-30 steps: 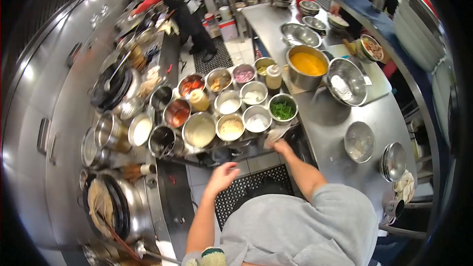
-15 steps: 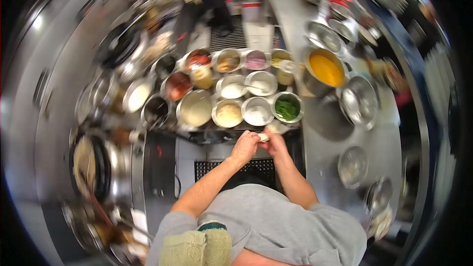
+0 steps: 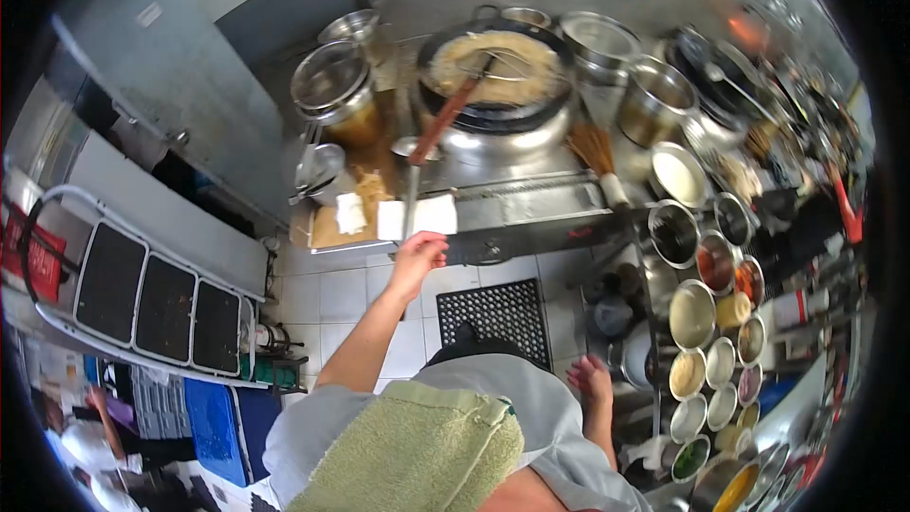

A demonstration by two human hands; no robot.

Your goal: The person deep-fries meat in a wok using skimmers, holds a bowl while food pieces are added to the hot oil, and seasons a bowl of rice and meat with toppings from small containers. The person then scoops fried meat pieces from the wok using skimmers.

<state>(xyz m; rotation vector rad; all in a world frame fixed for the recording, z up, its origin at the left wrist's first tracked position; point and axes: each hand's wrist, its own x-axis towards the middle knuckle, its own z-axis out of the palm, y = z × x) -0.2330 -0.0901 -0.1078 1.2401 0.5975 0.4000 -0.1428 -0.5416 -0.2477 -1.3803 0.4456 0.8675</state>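
My left hand (image 3: 420,258) is stretched out to the stove's front edge, its fingers loosely bent. It is close to the lower end of a skimmer (image 3: 445,118), whose wire head lies over the wok (image 3: 427,100) of pale, bubbling liquid. Whether the fingertips touch that handle I cannot tell. White folded cloths (image 3: 431,215) lie just beyond the hand. Low at my right side, beside the rack of containers, my right hand (image 3: 590,377) hangs with fingers loosely bent and apart, nothing visible in it.
A strainer-topped pot (image 3: 332,85) and a ladle (image 3: 417,148) flank the wok on the left; a brush (image 3: 597,156) lies to its right. Containers of ingredients (image 3: 692,315) line the right. A folding step stool (image 3: 142,289) stands left, and another person (image 3: 90,441) is at lower left.
My view has swung left from the ingredient containers to the stove. My hands, earlier together around a small white thing, are now apart; the left reaches forward, the right is lowered.
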